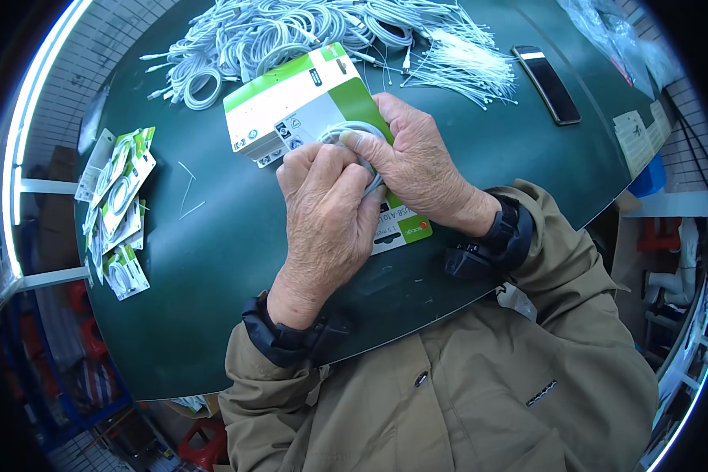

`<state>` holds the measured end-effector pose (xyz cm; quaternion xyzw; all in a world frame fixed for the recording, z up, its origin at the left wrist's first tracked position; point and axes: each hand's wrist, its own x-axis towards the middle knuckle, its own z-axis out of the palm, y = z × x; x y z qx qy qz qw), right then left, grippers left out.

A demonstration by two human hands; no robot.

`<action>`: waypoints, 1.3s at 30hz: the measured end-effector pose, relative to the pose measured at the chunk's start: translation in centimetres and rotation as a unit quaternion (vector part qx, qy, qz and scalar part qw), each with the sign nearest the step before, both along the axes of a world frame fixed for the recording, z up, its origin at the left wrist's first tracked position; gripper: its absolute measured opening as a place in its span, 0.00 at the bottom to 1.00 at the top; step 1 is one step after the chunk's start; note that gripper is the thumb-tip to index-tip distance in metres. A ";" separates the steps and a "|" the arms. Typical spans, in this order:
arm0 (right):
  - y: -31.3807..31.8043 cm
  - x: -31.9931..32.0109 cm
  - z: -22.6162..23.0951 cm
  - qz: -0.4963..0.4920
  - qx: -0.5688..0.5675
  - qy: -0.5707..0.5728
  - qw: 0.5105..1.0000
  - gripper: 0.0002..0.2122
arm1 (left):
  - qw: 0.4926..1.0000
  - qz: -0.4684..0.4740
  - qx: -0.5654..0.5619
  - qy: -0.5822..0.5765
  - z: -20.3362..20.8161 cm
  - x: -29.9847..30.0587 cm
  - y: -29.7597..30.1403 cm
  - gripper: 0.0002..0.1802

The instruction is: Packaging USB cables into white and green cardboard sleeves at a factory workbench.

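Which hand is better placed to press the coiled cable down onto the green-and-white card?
Probably the right hand: its thumb already lies on the coiled cable over the green-and-white card. The left hand pinches the coil's lower edge.

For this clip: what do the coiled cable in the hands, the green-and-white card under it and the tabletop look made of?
Coiled cable: apparently soft plastic-jacketed, matte grey-white; it bends in smooth loops. Green-and-white card: likely printed cardboard, slightly glossy, flat with crisp edges. Tabletop: dark green, smooth, faint sheen; painted or laminated, cannot tell.
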<state>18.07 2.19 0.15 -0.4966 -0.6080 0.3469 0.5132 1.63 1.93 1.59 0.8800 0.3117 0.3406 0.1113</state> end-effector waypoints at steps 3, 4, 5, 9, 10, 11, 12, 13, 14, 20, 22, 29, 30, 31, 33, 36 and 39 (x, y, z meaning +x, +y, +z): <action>0.0 -0.1 -0.3 -0.008 0.034 -0.019 0.999 0.14 | 1.000 -0.001 -0.011 -0.018 -0.7 -0.3 -0.1 0.10; 0.1 -0.1 -0.2 -0.012 0.051 -0.028 0.998 0.14 | 0.999 -0.002 -0.017 -0.027 -0.9 -0.3 -0.1 0.11; 0.2 0.1 -0.1 -0.008 0.052 -0.033 0.998 0.14 | 0.999 0.002 -0.016 -0.032 -1.2 -0.3 -0.1 0.11; 0.5 0.9 0.5 0.006 -0.011 0.012 1.000 0.14 | 0.993 0.023 0.026 -0.114 -1.6 0.1 -0.2 0.15; 0.4 0.9 0.5 0.013 -0.006 0.032 0.999 0.14 | 0.991 0.028 0.034 -0.126 -1.4 0.0 -0.3 0.16; 0.4 1.0 0.4 0.019 -0.001 0.053 0.998 0.14 | 0.989 0.033 0.042 -0.138 -1.2 -0.1 -0.3 0.17; 0.3 1.0 0.3 0.025 0.003 0.074 0.997 0.14 | 0.987 0.038 0.050 -0.149 -1.1 -0.1 -0.3 0.18; 0.2 1.0 0.3 0.027 0.000 0.073 0.997 0.14 | 0.987 0.040 0.047 -0.150 -1.0 -0.2 -0.3 0.18; 0.1 0.9 0.3 0.025 0.008 0.075 0.997 0.13 | 0.986 0.032 0.048 -0.156 -1.1 -0.2 -0.3 0.18; -0.6 0.1 0.5 -0.011 0.030 0.086 0.996 0.13 | 0.987 0.003 0.094 -0.128 -0.8 -0.7 0.1 0.17; -0.7 -0.5 -0.1 -0.016 0.033 0.076 0.996 0.13 | 0.990 0.011 0.098 -0.098 -1.0 -0.6 -0.3 0.17; 0.2 -0.4 -0.2 -0.032 0.029 0.049 0.998 0.15 | 0.987 0.038 0.145 -0.049 -0.9 -0.2 -0.3 0.17; 0.4 -0.2 -0.1 -0.020 0.024 0.058 0.998 0.16 | 0.986 0.038 0.140 -0.083 -0.5 -0.5 -0.1 0.18; 0.6 0.1 -0.1 -0.008 0.018 0.067 0.998 0.16 | 0.983 0.037 0.135 -0.116 0.0 -0.8 0.1 0.19; 0.7 0.5 0.2 -0.002 0.015 0.082 0.997 0.17 | 0.980 0.031 0.130 -0.144 0.6 -0.8 0.2 0.21; 0.6 1.1 0.6 -0.010 -0.003 0.113 0.994 0.18 | 0.906 0.110 -0.104 -0.395 1.1 -0.2 -0.2 0.28; 0.5 0.8 0.5 -0.014 0.020 0.112 0.993 0.18 | 0.844 0.003 -0.344 -0.412 1.0 -0.6 0.3 0.32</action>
